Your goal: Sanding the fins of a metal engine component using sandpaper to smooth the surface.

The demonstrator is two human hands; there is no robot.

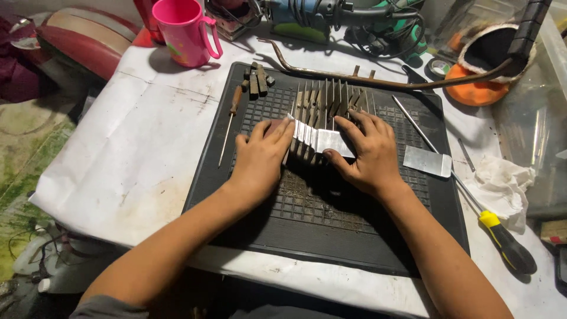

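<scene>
Reaching forward side by side, both arms stretch over the black mat (331,230); the left hand (260,159) and right hand (366,156) press curled fingers around the finned metal block (322,118) lying on it

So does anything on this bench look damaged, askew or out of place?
Mostly wear. The finned metal part under both hands has uneven, bent-looking fins. The white table cover is stained and scuffed. A long bent metal rod lies across the mat's far edge. Nothing looks spilled.
</scene>
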